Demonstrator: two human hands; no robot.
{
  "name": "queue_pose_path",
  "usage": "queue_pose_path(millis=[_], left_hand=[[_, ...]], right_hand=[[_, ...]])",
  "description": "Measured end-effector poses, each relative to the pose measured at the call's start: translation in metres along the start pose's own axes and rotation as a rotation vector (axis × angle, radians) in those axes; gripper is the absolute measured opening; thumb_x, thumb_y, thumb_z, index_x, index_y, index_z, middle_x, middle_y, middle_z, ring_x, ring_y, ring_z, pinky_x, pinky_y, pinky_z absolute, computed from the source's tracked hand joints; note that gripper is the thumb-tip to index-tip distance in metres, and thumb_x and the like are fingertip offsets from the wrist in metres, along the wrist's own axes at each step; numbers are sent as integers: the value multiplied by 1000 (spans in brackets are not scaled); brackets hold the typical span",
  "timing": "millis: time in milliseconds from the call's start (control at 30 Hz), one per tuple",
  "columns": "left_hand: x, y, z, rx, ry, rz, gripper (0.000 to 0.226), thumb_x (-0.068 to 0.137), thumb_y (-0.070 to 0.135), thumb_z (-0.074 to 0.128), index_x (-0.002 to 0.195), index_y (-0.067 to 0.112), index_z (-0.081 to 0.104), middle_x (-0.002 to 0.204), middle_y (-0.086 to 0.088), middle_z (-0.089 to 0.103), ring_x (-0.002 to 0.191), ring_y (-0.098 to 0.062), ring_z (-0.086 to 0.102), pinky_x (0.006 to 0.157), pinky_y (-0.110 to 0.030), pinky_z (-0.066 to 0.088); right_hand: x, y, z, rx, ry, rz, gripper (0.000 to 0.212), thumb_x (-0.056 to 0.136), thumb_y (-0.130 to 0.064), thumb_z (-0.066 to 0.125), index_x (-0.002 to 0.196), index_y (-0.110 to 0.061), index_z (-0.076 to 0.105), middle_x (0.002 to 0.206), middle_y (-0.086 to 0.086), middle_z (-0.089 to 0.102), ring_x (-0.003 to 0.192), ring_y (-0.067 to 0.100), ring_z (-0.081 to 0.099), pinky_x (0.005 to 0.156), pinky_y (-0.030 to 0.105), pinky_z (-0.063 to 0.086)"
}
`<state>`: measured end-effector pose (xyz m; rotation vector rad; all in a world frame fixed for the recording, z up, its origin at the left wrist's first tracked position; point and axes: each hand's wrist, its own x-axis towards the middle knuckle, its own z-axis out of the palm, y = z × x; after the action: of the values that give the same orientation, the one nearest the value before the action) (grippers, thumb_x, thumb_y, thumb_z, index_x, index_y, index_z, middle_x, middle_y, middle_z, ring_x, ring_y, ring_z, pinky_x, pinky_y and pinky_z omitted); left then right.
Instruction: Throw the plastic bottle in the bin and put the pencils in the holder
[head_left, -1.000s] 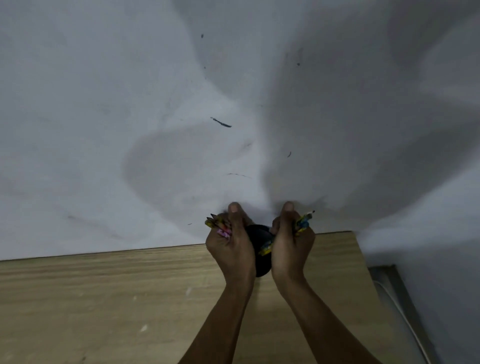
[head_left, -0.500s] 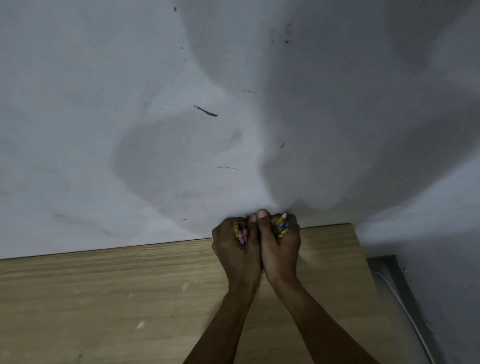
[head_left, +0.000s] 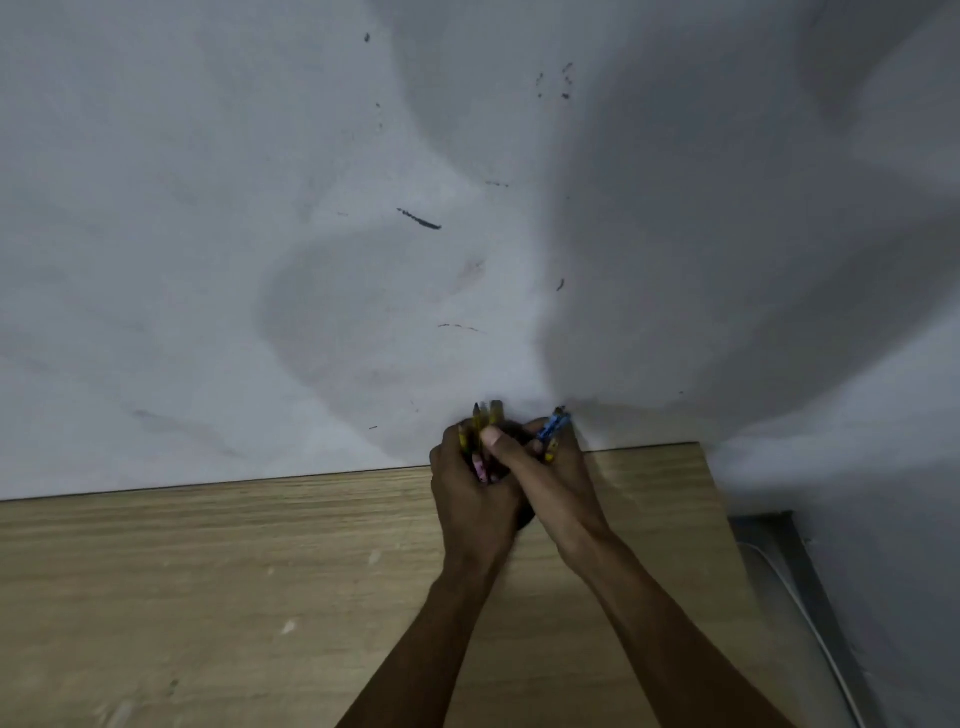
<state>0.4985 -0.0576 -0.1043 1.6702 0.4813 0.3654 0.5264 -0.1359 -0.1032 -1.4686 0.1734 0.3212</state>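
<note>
Both hands are pressed together at the far edge of the wooden desk (head_left: 260, 571), close to the wall. My left hand (head_left: 467, 499) is closed around several colourful pencils (head_left: 480, 418) whose yellow tips stick up past the fingers. My right hand (head_left: 556, 483) grips another bunch of pencils (head_left: 551, 428), blue and yellow ends showing. The black holder (head_left: 524, 519) is almost wholly hidden between the hands; only a dark sliver shows. No plastic bottle or bin is in view.
A white wall (head_left: 311, 260) with dark scuff marks rises right behind the desk. The desk's right edge (head_left: 722, 519) ends beside a grey strip and a white cable (head_left: 795, 587) on the floor.
A second ago the hands were apart with the black holder visible between them. They have closed together over it, and the pencil tips now stand more upright.
</note>
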Motion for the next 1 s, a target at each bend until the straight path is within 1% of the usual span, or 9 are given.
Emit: queue_pose_path(millis=[167, 267, 333, 400, 500, 633, 800, 933, 1000], left_hand=[[1, 2, -8, -6, 24, 40, 38, 65, 36, 82, 91, 30, 55, 80, 8, 67, 69, -6, 64, 61, -22, 52], [0, 7, -10, -29, -40, 13, 53, 58, 48, 86, 96, 29, 54, 82, 9, 67, 73, -7, 65, 62, -21, 53], [-1, 8, -12, -44, -92, 11, 61, 56, 43, 89, 99, 21, 52, 81, 11, 62, 73, -1, 62, 63, -16, 50], [-2, 10, -13, -55, -127, 24, 64, 58, 34, 90, 102, 14, 49, 83, 10, 55, 71, 7, 56, 61, -8, 45], [-4, 13, -15, -66, -156, 37, 79, 52, 35, 90, 109, 8, 43, 94, 1, 53, 77, 10, 56, 63, -6, 44], [-4, 17, -18, 19, -141, -21, 102, 38, 50, 89, 116, 13, 35, 116, -9, 47, 101, -12, 58, 75, -19, 52], [-4, 14, -23, 64, -211, -35, 110, 35, 40, 95, 120, 20, 28, 126, -5, 40, 117, -12, 54, 86, -14, 49], [-9, 18, -27, 74, -217, -24, 107, 42, 22, 97, 122, 18, 27, 129, -8, 38, 113, -8, 53, 77, -4, 46], [-11, 21, -29, 71, -218, -9, 106, 45, 18, 97, 125, 14, 27, 129, -8, 38, 115, -12, 52, 76, -2, 45]], right_hand=[[-11, -20, -11, 52, -133, 85, 63, 66, -57, 76, 114, -19, 64, 101, -2, 77, 93, 9, 73, 68, 15, 55], [-14, -31, -12, 45, -116, 170, 78, 52, -75, 70, 115, -30, 60, 116, 0, 71, 108, 14, 66, 94, 32, 51], [-18, -39, -13, 12, -129, 228, 105, 46, -87, 65, 130, -27, 53, 131, 5, 61, 122, 19, 57, 110, 42, 39], [-19, -44, -15, -24, -151, 291, 128, 38, -93, 52, 144, -21, 41, 142, 9, 52, 131, 22, 49, 116, 46, 31], [-20, -53, -14, -60, -159, 330, 135, 37, -95, 37, 150, -22, 32, 146, 9, 48, 134, 23, 46, 116, 44, 30], [-22, -58, -14, -48, -140, 335, 127, 40, -93, 36, 147, -23, 36, 128, 3, 57, 118, 18, 56, 86, 26, 43], [-24, -52, -20, 2, -145, 327, 109, 54, -92, 42, 141, -27, 50, 130, 3, 65, 114, 17, 64, 100, 35, 47], [-28, -51, -22, -28, -115, 306, 88, 67, -86, 42, 129, -27, 61, 108, -4, 76, 84, 4, 73, 65, 18, 49], [-29, -50, -25, -27, -62, 285, 62, 80, -76, 43, 112, -29, 65, 83, -15, 77, 67, -4, 71, 59, 18, 46]])
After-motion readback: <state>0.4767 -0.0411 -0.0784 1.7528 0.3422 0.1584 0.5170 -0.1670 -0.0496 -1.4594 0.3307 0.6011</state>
